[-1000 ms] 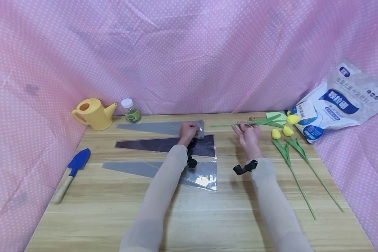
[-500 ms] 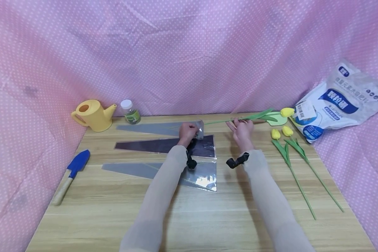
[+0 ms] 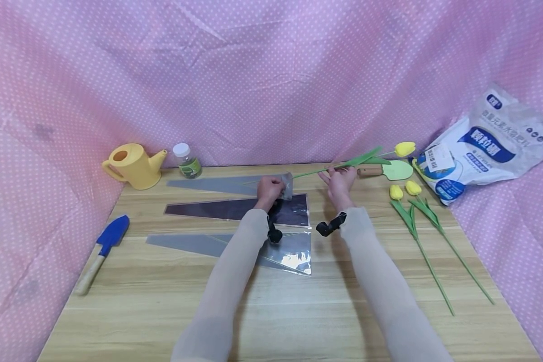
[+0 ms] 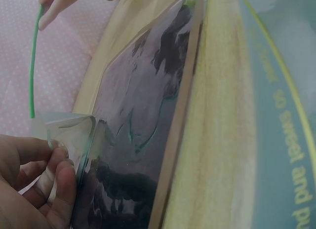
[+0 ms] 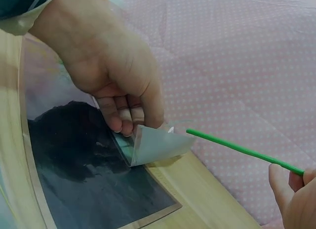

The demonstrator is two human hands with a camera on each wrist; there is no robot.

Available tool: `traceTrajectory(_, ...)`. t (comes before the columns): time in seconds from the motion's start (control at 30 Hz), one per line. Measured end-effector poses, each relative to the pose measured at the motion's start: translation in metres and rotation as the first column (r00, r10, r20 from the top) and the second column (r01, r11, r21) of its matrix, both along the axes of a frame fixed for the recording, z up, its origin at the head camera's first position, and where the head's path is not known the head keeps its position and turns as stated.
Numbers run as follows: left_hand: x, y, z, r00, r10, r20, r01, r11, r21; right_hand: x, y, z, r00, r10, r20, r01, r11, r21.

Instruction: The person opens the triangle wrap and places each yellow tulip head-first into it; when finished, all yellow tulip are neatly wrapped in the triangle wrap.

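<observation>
My left hand (image 3: 270, 190) pinches the mouth of the farthest grey flower sleeve (image 3: 203, 183), whose clear film (image 5: 160, 144) is lifted apart in the right wrist view. To its right, my right hand (image 3: 341, 183) holds a yellow tulip (image 3: 364, 158) by its green stem, with the bloom pointing right and raised. The stem's tip (image 4: 32, 110) is at the sleeve's opening; whether it has passed the edge I cannot tell. A dark sleeve (image 3: 208, 207) and another grey sleeve (image 3: 181, 241) lie flat nearer me. Two more tulips (image 3: 411, 221) lie at the right.
A green trowel (image 3: 397, 170) with a wooden handle lies behind the right hand, beside a white fertilizer bag (image 3: 493, 143). At the left stand a yellow watering can (image 3: 138, 167) and a white-lidded jar (image 3: 190, 165). A blue trowel (image 3: 113, 231) lies near the table's left edge.
My right hand has moved left with the tulip, bringing the stem tip to the sleeve's mouth and raising the bloom. The green trowel is now uncovered. My left hand has stayed in place.
</observation>
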State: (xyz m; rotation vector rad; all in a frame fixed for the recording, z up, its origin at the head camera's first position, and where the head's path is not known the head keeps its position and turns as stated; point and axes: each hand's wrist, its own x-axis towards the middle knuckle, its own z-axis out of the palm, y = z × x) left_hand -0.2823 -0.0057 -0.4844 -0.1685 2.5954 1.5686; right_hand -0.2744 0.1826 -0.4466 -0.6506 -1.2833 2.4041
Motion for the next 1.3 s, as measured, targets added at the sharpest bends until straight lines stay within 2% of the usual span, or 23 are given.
traceTrajectory(0.23, 0.0, -0.001, -0.001, 1.0, -0.01, -0.011, 0.01, 1.0, 0.007, -0.001, -0.005, -0.001, 1.0, -0.003, 0.013, 0.002, 0.999, 0.047)
traceTrajectory(0.43, -0.003, 0.002, 0.002, 1.0, -0.003, -0.013, 0.003, 0.999, -0.039, -0.001, -0.005, -0.002, 1.0, -0.005, 0.015, 0.005, 0.998, 0.055)
traceTrajectory(0.6, -0.005, 0.009, 0.007, 0.994, 0.008, -0.105, -0.022, 0.992, -0.127, 0.0, -0.004, -0.004, 1.0, 0.002, 0.019, -0.003, 0.998, 0.067)
traceTrajectory(0.83, -0.008, 0.02, 0.015, 0.968, -0.002, -0.253, -0.058, 0.971, -0.232, 0.003, -0.006, -0.009, 0.999, 0.018, 0.042, -0.021, 0.997, 0.077)
traceTrajectory(1.13, -0.004, 0.027, 0.03, 0.951, -0.036, -0.308, -0.027, 0.98, -0.198, 0.006, -0.013, -0.013, 0.998, 0.057, 0.017, -0.058, 0.995, 0.077)
traceTrajectory(1.3, -0.001, 0.029, 0.035, 0.937, -0.035, -0.348, -0.035, 0.98, -0.194, 0.008, -0.016, -0.016, 0.997, 0.081, 0.006, -0.082, 0.992, 0.101)
